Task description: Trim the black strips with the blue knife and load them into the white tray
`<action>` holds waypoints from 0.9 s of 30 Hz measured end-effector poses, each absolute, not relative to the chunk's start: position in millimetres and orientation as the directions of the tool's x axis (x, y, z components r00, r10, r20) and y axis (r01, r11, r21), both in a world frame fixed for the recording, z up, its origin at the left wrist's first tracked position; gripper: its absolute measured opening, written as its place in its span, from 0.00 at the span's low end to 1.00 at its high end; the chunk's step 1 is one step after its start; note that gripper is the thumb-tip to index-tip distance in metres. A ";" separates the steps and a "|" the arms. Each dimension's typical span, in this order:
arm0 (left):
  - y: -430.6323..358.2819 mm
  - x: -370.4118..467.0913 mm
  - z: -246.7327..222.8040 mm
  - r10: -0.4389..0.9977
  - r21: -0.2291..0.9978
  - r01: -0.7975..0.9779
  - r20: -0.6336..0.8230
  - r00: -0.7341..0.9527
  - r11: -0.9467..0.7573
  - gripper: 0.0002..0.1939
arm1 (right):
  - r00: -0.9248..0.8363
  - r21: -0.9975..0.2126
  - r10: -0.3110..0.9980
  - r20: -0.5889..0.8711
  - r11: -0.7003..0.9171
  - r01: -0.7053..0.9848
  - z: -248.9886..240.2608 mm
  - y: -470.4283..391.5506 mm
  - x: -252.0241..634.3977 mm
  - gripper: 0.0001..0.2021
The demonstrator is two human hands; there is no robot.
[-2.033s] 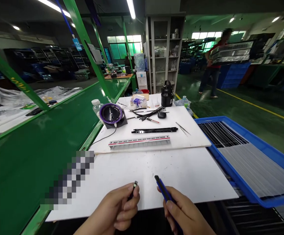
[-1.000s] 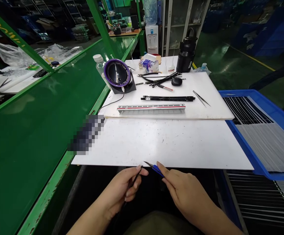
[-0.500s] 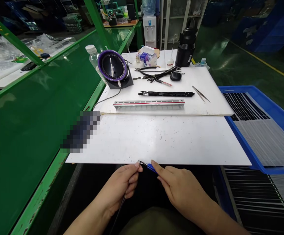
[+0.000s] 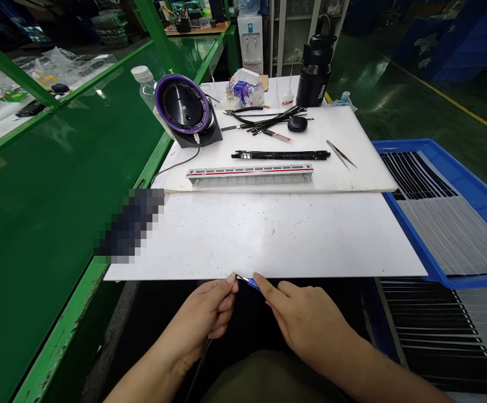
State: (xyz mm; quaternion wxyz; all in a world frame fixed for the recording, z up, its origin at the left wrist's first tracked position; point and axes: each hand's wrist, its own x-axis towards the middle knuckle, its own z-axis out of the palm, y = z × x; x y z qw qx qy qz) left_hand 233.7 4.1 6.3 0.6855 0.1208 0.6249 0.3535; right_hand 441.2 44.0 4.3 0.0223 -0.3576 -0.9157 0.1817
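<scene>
My left hand pinches the top end of a thin black strip that runs down past my wrist. My right hand grips a small blue-handled knife whose metal tip meets the strip's end just below the front edge of the white board. Both hands are held close together over my lap, below the board.
On the raised white board further back lie a grey strip with a red line, a black strip, tweezers, a purple-rimmed round device and a black bottle. A blue tray of strips sits right; a green conveyor left.
The view tilted down from the room to the bench. My hands drew back from over the white board to below its front edge, and the knife tip closed onto the strip's end.
</scene>
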 end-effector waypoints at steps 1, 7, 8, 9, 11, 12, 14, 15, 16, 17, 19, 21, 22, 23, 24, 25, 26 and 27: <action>4.1 233.5 6.1 0.634 0.607 -0.332 -0.773 -0.033 0.722 0.17 | -0.746 -0.335 0.661 -0.085 0.686 0.646 3.5 42.9 441.1 0.29; 3.5 233.2 7.2 0.624 0.604 -0.314 -0.780 -0.044 0.732 0.18 | -0.744 -0.277 0.665 -0.068 0.704 0.654 -3.2 37.0 438.8 0.29; 3.8 233.5 7.5 0.623 0.603 -0.316 -0.781 -0.047 0.733 0.18 | -0.741 -0.279 0.668 -0.071 0.700 0.658 -3.8 36.7 438.5 0.29; 4.3 233.7 7.8 0.620 0.600 -0.319 -0.783 -0.049 0.734 0.18 | -0.738 -0.287 0.670 -0.076 0.694 0.660 -4.1 36.5 438.3 0.29; 5.8 234.3 8.2 0.615 0.595 -0.324 -0.787 -0.050 0.735 0.18 | -0.727 -0.318 0.681 -0.088 0.673 0.668 -3.3 36.6 438.2 0.29; 6.7 234.5 8.5 0.614 0.594 -0.326 -0.788 -0.048 0.735 0.18 | -0.722 -0.339 0.685 -0.094 0.660 0.670 -2.2 36.8 438.2 0.29; 8.5 235.0 9.3 0.614 0.591 -0.327 -0.788 -0.041 0.737 0.18 | -0.716 -0.378 0.691 -0.100 0.639 0.670 0.9 37.2 438.1 0.29; 9.2 235.3 10.0 0.615 0.591 -0.325 -0.788 -0.038 0.738 0.19 | -0.714 -0.390 0.693 -0.102 0.632 0.669 2.6 37.5 438.1 0.29; 9.8 235.6 10.7 0.615 0.592 -0.323 -0.788 -0.036 0.739 0.19 | -0.715 -0.398 0.692 -0.105 0.629 0.668 4.1 37.8 437.9 0.29; 10.2 235.9 11.6 0.616 0.593 -0.321 -0.787 -0.036 0.739 0.19 | -0.717 -0.403 0.688 -0.109 0.629 0.665 5.2 38.2 437.7 0.29; 10.4 236.5 13.3 0.616 0.594 -0.319 -0.787 -0.040 0.738 0.19 | -0.717 -0.405 0.687 -0.116 0.626 0.666 6.2 38.8 437.4 0.29; 10.1 236.9 14.6 0.614 0.593 -0.320 -0.788 -0.042 0.739 0.19 | -0.711 -0.408 0.693 -0.116 0.620 0.670 5.3 38.9 437.5 0.29; 9.9 237.0 14.9 0.614 0.592 -0.320 -0.788 -0.041 0.739 0.19 | -0.705 -0.410 0.701 -0.112 0.613 0.675 4.6 38.7 437.7 0.29; 9.8 237.0 14.9 0.613 0.591 -0.319 -0.789 -0.038 0.741 0.19 | -0.696 -0.410 0.710 -0.108 0.606 0.682 3.8 38.2 438.0 0.29; 9.6 237.0 14.8 0.613 0.590 -0.318 -0.789 -0.036 0.742 0.19 | -0.689 -0.410 0.717 -0.105 0.600 0.687 3.4 37.7 438.3 0.29; 9.5 236.9 14.6 0.613 0.591 -0.317 -0.789 -0.035 0.742 0.19 | -0.689 -0.410 0.717 -0.105 0.600 0.687 3.2 37.2 438.5 0.29; 9.5 236.9 14.3 0.613 0.590 -0.316 -0.789 -0.034 0.743 0.19 | -0.692 -0.410 0.714 -0.109 0.602 0.685 3.5 36.9 438.7 0.28; 9.4 236.9 14.1 0.613 0.591 -0.315 -0.789 -0.034 0.743 0.20 | -0.698 -0.411 0.707 -0.116 0.605 0.682 4.1 36.7 438.7 0.28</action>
